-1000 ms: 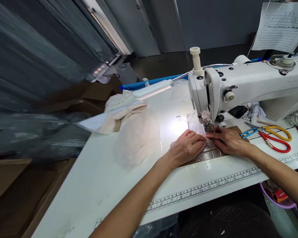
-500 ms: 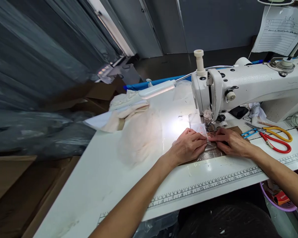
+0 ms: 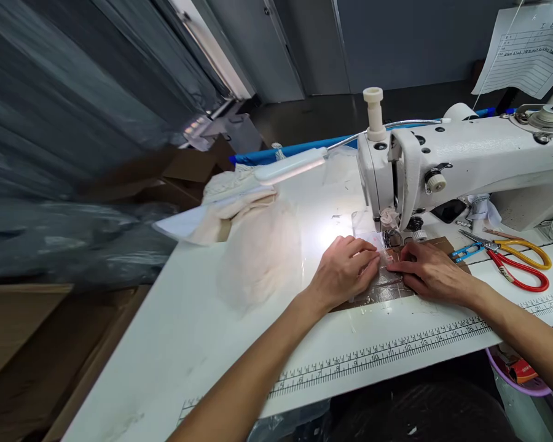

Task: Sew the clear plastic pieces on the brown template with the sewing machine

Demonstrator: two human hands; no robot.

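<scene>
My left hand (image 3: 348,267) lies left of the needle, its fingers bent and pressed together on a small sheer, pale piece of fabric (image 3: 384,259) with reddish marks. From the other side, the fingertips of my right hand (image 3: 435,270) press on the same piece, the fingers curled. The fabric lies just in front of the presser foot (image 3: 389,238) of a white sewing machine (image 3: 465,153). Beneath both hands is a brown, shiny plate (image 3: 387,294). My fingers cover part of the fabric, so its edges are partly hidden.
Scissors with red and yellow handles (image 3: 520,279) and blue thread snips (image 3: 466,251) lie to the right. Sheer cream fabric (image 3: 258,258) is heaped at left, near a lit lamp (image 3: 290,166). A printed ruler (image 3: 373,358) runs along the table's front edge.
My right hand has shifted slightly away from the left one, widening the space between their fingertips. The camera view has turned a little; the fabric stays by the presser foot.
</scene>
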